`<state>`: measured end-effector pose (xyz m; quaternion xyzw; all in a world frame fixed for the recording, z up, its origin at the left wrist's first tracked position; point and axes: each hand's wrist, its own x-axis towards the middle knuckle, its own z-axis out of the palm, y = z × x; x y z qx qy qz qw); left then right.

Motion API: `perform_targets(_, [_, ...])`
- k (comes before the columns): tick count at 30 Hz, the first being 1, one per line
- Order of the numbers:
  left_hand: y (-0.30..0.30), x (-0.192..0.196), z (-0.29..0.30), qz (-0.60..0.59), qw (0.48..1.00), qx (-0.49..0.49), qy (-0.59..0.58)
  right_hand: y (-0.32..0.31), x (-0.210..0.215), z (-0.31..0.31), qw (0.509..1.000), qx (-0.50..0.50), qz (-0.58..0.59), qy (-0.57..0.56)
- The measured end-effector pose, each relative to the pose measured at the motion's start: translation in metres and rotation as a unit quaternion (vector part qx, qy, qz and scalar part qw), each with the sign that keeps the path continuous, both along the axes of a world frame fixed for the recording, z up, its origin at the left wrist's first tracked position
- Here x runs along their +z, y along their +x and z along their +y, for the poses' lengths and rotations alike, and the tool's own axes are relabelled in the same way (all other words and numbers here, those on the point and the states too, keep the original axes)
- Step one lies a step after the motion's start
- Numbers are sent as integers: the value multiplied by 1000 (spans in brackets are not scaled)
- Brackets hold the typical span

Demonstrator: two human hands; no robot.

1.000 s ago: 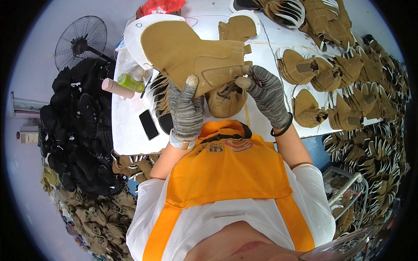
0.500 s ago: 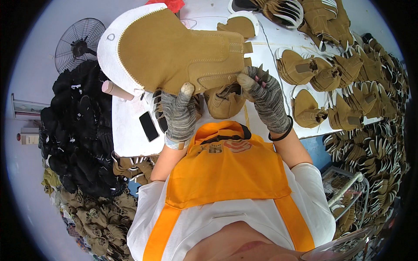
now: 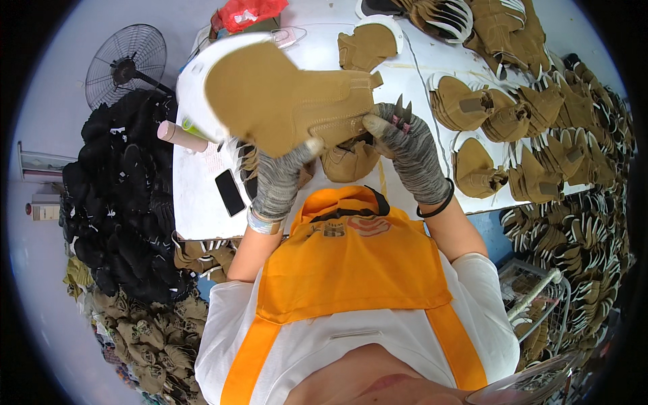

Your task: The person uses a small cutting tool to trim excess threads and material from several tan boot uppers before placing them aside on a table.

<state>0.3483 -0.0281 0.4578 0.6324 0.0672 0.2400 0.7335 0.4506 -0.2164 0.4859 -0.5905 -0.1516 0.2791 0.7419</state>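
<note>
Between both hands I hold up a tan shoe upper (image 3: 263,94) with a white border along its rounded left end. My left hand (image 3: 280,177), in a grey knit glove, grips its lower edge, thumb in front and the other fingers hidden behind. My gloved right hand (image 3: 405,145) pinches the upper's right end between thumb and fingers. Dark pointed pieces and something pink show at the right fingers; I cannot make out what they are. Beneath the held upper, another tan upper (image 3: 349,163) rests on the white table (image 3: 202,226).
A black phone (image 3: 230,193) and a pink cylinder (image 3: 181,136) lie at the table's left. One tan piece (image 3: 368,46) lies at the back. Rows of stacked uppers (image 3: 466,104) fill the right side. Black items (image 3: 121,196) are heaped left, near a fan (image 3: 126,67).
The shoe upper has come lower and tipped, its white-edged end shifting right and down. My left hand has moved slightly right along its lower edge.
</note>
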Motion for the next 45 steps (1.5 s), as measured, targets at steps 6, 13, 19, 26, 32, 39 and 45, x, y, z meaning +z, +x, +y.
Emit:
perform_targets(6, [0,21,7,-128,878,324,329,-2,1,6,990,-56,-124,-43])
perform_targets(13, [18,58,1,75,773,-37,629,-18,14,10,998,43,-32,-29])
perform_targets(19, [17,39,-4,47,838,-54,540,-19,11,4,998,24,-14,-48])
perform_targets(26, [11,52,-4,72,829,-54,551,-7,40,-10,953,71,-247,-162])
perform_targets(32, [5,53,1,45,850,-153,503,24,33,-38,890,-84,-432,-120])
perform_targets(39, [0,34,5,-7,829,-139,542,17,33,-23,808,55,-555,-190])
perform_targets(45, [-1,34,0,75,845,-157,506,11,35,-23,750,65,-616,-233])
